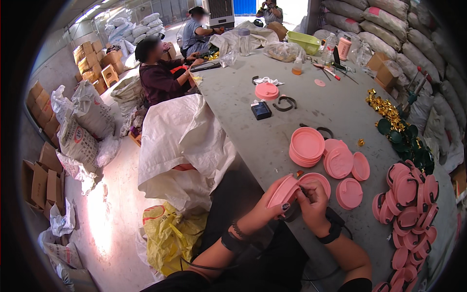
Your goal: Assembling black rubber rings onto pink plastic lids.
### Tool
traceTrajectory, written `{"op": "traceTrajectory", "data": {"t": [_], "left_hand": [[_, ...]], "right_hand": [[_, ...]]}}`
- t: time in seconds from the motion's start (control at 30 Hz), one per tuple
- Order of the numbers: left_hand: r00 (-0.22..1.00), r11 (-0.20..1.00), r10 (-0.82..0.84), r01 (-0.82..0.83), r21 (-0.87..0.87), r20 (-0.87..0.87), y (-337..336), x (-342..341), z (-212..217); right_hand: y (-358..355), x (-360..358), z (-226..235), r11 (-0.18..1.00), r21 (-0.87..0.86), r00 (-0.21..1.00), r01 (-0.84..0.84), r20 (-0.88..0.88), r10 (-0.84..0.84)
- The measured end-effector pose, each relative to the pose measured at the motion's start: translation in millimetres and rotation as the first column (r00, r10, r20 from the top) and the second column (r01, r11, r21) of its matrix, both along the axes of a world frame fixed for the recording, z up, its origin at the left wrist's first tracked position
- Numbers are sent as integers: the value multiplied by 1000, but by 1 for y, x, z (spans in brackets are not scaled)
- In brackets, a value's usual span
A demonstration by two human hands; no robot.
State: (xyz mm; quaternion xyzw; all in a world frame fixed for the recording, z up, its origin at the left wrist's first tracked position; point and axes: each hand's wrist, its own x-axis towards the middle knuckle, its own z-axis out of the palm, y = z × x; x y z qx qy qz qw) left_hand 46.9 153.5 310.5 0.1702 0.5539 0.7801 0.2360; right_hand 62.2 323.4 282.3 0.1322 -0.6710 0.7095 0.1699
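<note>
Your left hand (272,202) grips a pink lid (283,191), tilted on edge, above the near edge of the worktop (233,92). Your right hand (313,202) sets its fingertips at the lid's right side; you cannot tell whether this grip is closed on it. A stack of pink lids (307,143) stands beyond your hands. Toward the worktop's right edge lies a pile of pink lids with dark straps (407,190), beside gold pieces (384,109).

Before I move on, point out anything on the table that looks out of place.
One small gold piece lies alone near the loose pink discs, apart from the gold heap, so it looks strayed.
</note>
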Motion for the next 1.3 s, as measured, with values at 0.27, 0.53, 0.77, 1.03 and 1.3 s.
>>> {"op": "traceTrajectory", "data": {"t": [0.27, 0.53, 0.77, 1.03, 1.3], "left_hand": [[1000, 1000, -6, 6, 3, 3, 0, 0, 0], [1000, 1000, -12, 12, -16, 17, 0, -1, 2], [1000, 1000, 7, -7, 9, 2, 1, -1, 2], [1000, 1000, 5, -5, -7, 20, 0, 1, 3], [1000, 1000, 3, -2, -7, 8, 1, 0, 1]], "right_hand": [[-1, 0, 2, 1000, 16, 1000, 2, -4, -2], [0, 0, -1, 999, 34, 1000, 8, -2, -8], [0, 0, -1, 1000, 29, 1000, 0, -8, 0], [0, 0, -1, 999, 43, 1000, 3, -12, -2], [0, 0, -1, 1000, 22, 1000, 2, -11, -2]]}}
